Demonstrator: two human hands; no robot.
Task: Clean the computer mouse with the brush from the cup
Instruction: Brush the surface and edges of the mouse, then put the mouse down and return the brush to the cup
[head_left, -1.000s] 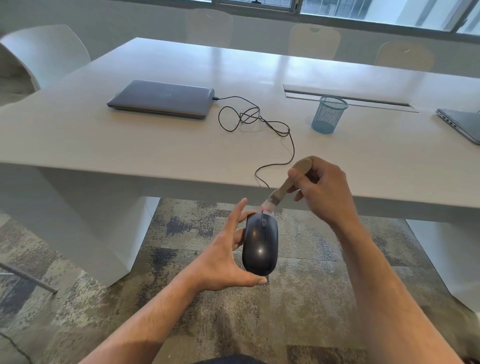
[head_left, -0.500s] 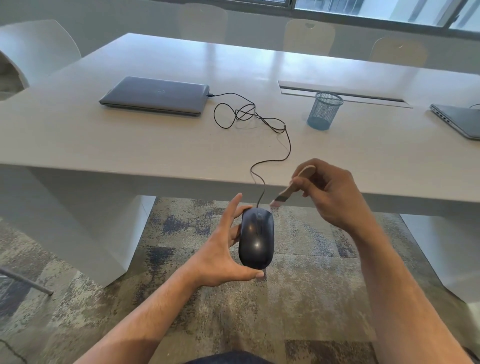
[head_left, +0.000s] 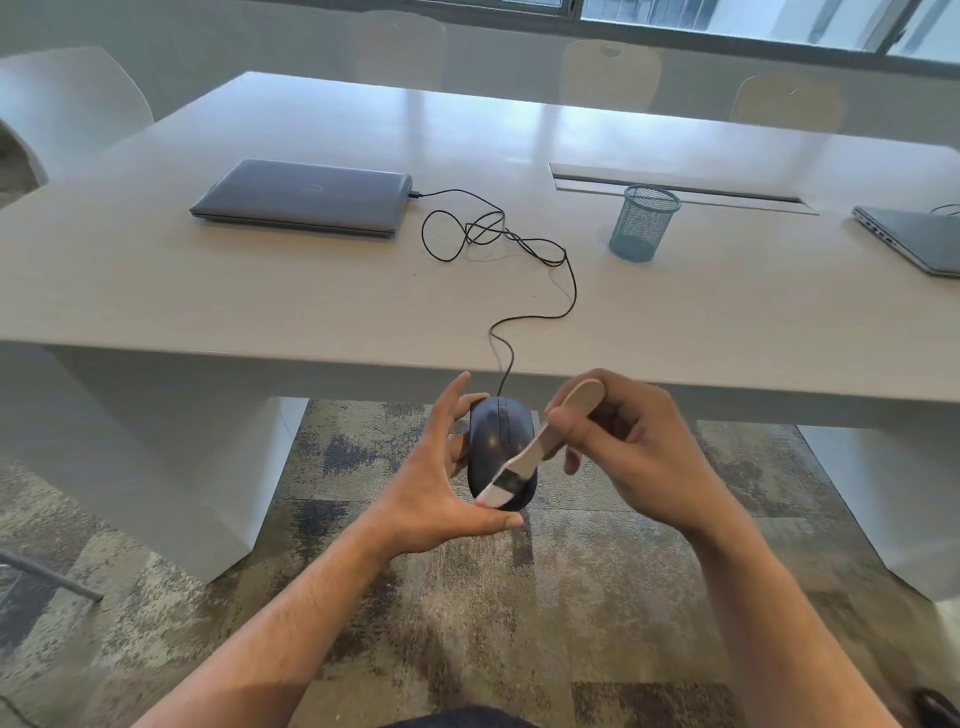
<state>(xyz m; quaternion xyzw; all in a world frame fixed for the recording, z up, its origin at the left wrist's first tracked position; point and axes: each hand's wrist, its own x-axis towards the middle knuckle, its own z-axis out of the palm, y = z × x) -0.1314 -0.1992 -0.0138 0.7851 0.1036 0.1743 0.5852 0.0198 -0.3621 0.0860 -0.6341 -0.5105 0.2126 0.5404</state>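
Observation:
A black wired computer mouse (head_left: 496, 436) is held in the air in front of the table's near edge. My left hand (head_left: 434, 478) grips it from the left side, thumb under its rear end. My right hand (head_left: 631, 452) holds a small brush with a pale wooden handle (head_left: 550, 439). The brush lies across the mouse's top and its pale bristles (head_left: 493, 496) touch the mouse's rear end. A blue mesh cup (head_left: 643, 222) stands on the table, far right of centre.
The mouse cable (head_left: 545, 254) runs in loops over the white table (head_left: 260, 291) to a closed grey laptop (head_left: 304, 197). A second laptop (head_left: 919, 236) lies at the right edge. Chairs stand around the table. Patterned carpet (head_left: 467, 597) lies below.
The brush was at the mouse's front end, lifted off to the right, and now lies across the top with its bristles at the rear end. My left hand keeps its grip on the mouse.

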